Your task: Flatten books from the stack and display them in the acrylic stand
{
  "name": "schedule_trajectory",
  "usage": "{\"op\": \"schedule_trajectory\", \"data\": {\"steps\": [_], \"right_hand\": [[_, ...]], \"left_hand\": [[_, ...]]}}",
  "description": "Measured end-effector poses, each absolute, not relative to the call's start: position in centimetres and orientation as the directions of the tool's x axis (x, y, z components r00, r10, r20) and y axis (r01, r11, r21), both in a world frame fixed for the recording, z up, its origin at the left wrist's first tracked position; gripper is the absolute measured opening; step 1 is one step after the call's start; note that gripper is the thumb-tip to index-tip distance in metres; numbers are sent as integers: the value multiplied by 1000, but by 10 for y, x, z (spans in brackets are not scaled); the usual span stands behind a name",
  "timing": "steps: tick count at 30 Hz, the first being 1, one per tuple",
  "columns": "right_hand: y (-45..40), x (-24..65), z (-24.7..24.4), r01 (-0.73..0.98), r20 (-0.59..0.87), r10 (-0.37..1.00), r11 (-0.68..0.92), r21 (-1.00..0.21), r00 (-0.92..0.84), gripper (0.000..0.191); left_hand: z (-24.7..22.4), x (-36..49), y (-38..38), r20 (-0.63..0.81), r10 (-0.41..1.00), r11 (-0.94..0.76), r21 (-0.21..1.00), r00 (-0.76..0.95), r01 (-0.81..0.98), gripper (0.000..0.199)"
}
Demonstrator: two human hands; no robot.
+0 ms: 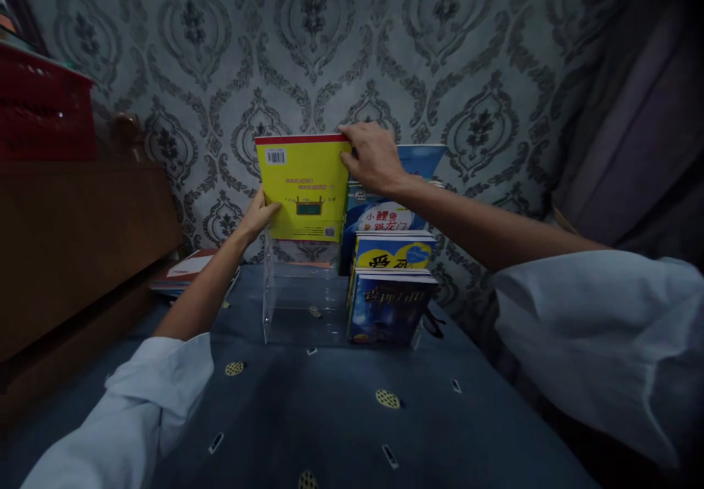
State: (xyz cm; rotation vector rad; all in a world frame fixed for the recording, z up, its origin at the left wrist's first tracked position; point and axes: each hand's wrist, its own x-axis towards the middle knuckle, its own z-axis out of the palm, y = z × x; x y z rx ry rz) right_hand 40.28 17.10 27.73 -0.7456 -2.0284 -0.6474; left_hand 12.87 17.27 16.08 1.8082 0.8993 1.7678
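Two hands, yellow book held between

Clear rack open at lower left front; upright books block right.

The yellow book looked smooth, papery; the rack at seven o'clock, clear glossy plastic; the panel at nine, wood; the basket at ten, shiny plastic; the sheet at six, matt cloth.

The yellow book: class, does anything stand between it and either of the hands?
Nothing visible: the left hand holds the yellow book by its left edge, the right hand by its upper right corner.
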Motion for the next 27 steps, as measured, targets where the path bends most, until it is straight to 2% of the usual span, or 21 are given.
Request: {"op": "schedule_trajectory", "data": {"steps": [4,10,15,27], "right_hand": [[182,404,274,681,830,282,717,151,-482,45],[181,405,274,676,824,306,727,121,-476,41],[178,406,277,659,830,276,739,140,-486,39],[172,407,278,675,830,304,730,113,-467,40]], "left_hand": [[157,129,172,680,727,-663,731,-94,160,59],[155,128,171,648,756,-626,757,-90,190,63],[151,128,169,629,774,-602,768,-77,218,61],[170,132,158,656,751,-626,743,-70,237,45]]}}
